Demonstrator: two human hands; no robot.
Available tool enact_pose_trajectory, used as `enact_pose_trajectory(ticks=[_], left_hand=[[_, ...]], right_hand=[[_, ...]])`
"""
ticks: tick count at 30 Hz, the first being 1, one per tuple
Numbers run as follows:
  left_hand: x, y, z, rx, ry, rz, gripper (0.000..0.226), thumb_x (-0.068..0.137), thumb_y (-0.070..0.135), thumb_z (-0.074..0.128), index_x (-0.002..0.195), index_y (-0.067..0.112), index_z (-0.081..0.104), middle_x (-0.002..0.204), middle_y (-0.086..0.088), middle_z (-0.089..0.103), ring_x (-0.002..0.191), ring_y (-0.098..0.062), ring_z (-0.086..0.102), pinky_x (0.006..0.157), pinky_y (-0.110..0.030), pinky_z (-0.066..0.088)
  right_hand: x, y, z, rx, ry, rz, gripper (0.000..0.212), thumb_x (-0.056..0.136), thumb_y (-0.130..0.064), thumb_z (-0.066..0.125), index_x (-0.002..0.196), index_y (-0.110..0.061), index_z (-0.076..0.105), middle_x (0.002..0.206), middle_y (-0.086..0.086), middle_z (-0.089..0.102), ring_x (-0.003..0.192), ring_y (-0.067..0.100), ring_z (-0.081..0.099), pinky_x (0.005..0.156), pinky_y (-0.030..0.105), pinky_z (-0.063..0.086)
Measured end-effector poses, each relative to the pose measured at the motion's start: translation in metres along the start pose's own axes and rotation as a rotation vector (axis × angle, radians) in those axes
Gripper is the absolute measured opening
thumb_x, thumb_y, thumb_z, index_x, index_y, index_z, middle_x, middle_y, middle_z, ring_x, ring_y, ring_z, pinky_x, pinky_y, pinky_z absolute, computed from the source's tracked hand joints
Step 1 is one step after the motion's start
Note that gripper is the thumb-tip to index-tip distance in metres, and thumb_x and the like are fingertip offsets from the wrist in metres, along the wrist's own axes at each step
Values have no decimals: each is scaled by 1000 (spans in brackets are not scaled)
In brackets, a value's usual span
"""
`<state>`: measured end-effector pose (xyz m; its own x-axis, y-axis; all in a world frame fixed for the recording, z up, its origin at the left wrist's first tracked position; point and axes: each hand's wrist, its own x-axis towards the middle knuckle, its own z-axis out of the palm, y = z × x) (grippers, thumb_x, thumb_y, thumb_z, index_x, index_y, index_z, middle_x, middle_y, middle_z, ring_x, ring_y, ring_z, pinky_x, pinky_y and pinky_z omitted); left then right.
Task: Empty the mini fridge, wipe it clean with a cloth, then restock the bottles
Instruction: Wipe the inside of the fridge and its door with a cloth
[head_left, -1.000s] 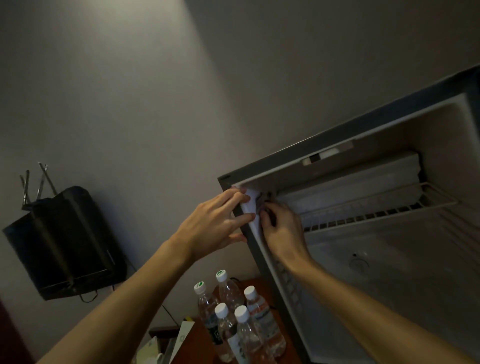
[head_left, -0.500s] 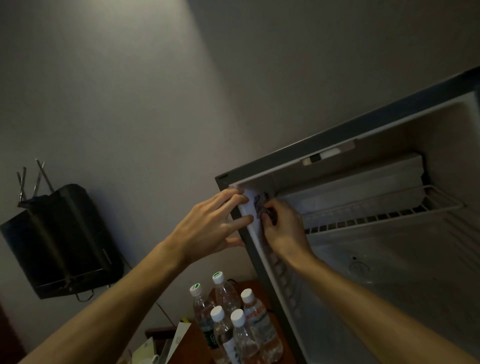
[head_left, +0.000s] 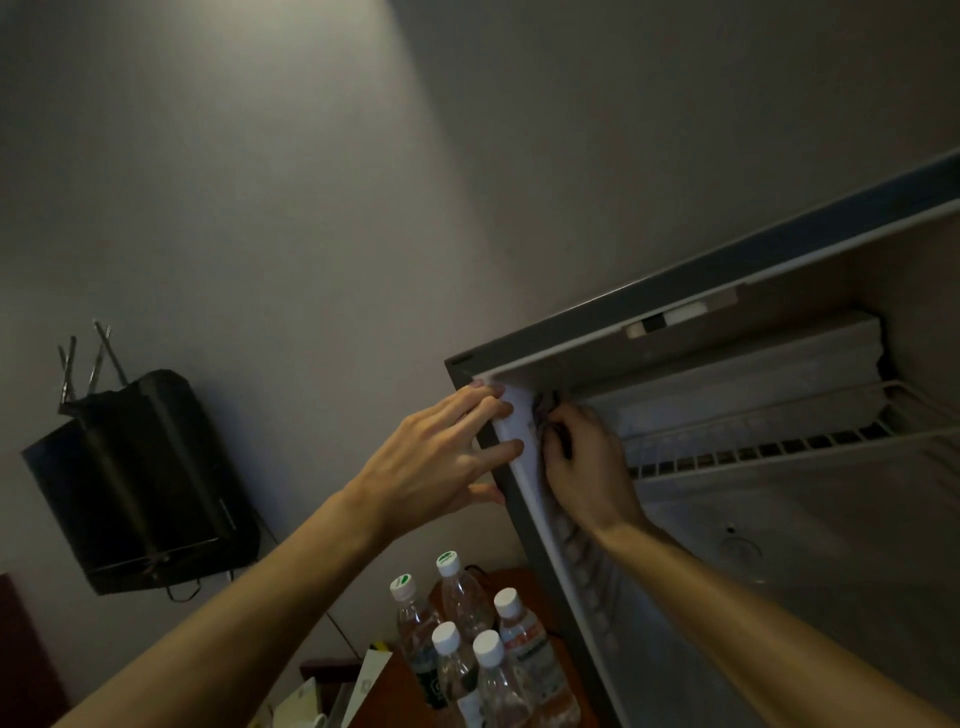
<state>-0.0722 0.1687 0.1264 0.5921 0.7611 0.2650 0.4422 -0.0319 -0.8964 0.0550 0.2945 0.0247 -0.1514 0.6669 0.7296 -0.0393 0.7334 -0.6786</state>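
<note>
Wiping: my right hand presses a white cloth against the fridge at the top left corner of its opening
Right hand: fingers curled round a bunched part of the cloth, just inside the fridge's left wall
Left hand: fingers straight and spread, flat against the fridge's outer left edge, fingertips touching the cloth at the corner
Fridge: door side open toward me, no bottles in view inside; a wire shelf crosses the inside just right of my right hand
Bottles: five clear ones with white caps, upright and bunched together on a brown table, below my left hand and just left of the fridge's lower edge
Bag: black, against the wall, well to the left of the fridge
Papers: pale cards at the table's left side, just beside the bottles
</note>
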Motion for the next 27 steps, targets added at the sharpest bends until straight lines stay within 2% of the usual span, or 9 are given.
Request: enact_pose_trajectory(ticks=[3, 7, 12, 15, 18, 20, 22, 25, 27], left_hand=[[0, 1, -3, 0, -20, -7, 49, 87, 58, 69, 125, 26, 67, 137, -14, 57, 138, -32, 44, 112, -37, 27], [0, 2, -4, 0, -49, -16, 49, 88, 57, 68, 126, 26, 66, 138, -15, 55, 139, -33, 43, 112, -38, 30], [0, 2, -5, -14, -34, -16, 50, 86, 56, 72, 124, 25, 68, 136, -16, 57, 136, -35, 47, 108, -40, 39], [0, 2, -4, -27, -2, -17, 50, 83, 54, 76, 122, 24, 70, 134, -16, 59, 134, -34, 50, 105, -41, 44], [-1, 1, 0, -25, 14, -20, 51, 82, 53, 77, 123, 24, 69, 134, -15, 58, 136, -34, 48, 107, -38, 36], [-2, 1, 1, -22, 19, -28, 51, 83, 53, 76, 124, 25, 69, 136, -14, 58, 137, -33, 46, 109, -37, 30], [-2, 2, 2, -28, 20, -38, 50, 83, 53, 75, 124, 25, 69, 136, -14, 57, 138, -32, 44, 110, -36, 28], [-1, 2, 4, -53, -1, -48, 50, 83, 51, 76, 125, 24, 68, 138, -14, 57, 139, -33, 43, 110, -39, 36], [-1, 2, 3, -67, -15, -54, 51, 83, 50, 76, 125, 24, 68, 138, -14, 56, 139, -33, 43, 108, -41, 42]], right_hand=[[-24, -9, -4, 60, -41, -62, 11, 99, -19, 51, 105, -24, 58, 119, -7, 50, 100, 1, 51, 86, 18, 47], [-36, -16, -7, 79, -114, -64, 13, 101, -24, 48, 109, -28, 57, 121, -11, 47, 103, -2, 50, 79, 12, 43], [-28, -13, -5, 90, -70, -76, 14, 99, -20, 50, 107, -26, 59, 119, -9, 50, 103, 3, 54, 91, 25, 50], [-12, -12, -4, 68, -34, -66, 12, 100, -16, 50, 104, -24, 59, 112, -11, 51, 94, 0, 53, 81, 16, 48], [13, -7, -3, -13, 1, -69, 14, 100, -16, 51, 109, -19, 61, 107, -10, 51, 92, 0, 48, 69, 3, 35], [29, 0, 0, -37, 31, -72, 15, 99, -16, 52, 108, -17, 63, 106, -4, 58, 91, 2, 48, 69, 4, 31], [41, 6, 4, -50, 58, -54, 14, 99, -17, 52, 106, -17, 65, 107, 2, 64, 90, 5, 51, 72, 12, 33], [50, 11, 7, -85, 71, -22, 15, 100, -19, 51, 104, -17, 65, 106, 4, 67, 87, 7, 54, 67, 7, 31], [50, 10, 7, -93, 77, -23, 15, 99, -19, 52, 104, -17, 66, 105, 5, 68, 87, 10, 57, 65, 8, 32]])
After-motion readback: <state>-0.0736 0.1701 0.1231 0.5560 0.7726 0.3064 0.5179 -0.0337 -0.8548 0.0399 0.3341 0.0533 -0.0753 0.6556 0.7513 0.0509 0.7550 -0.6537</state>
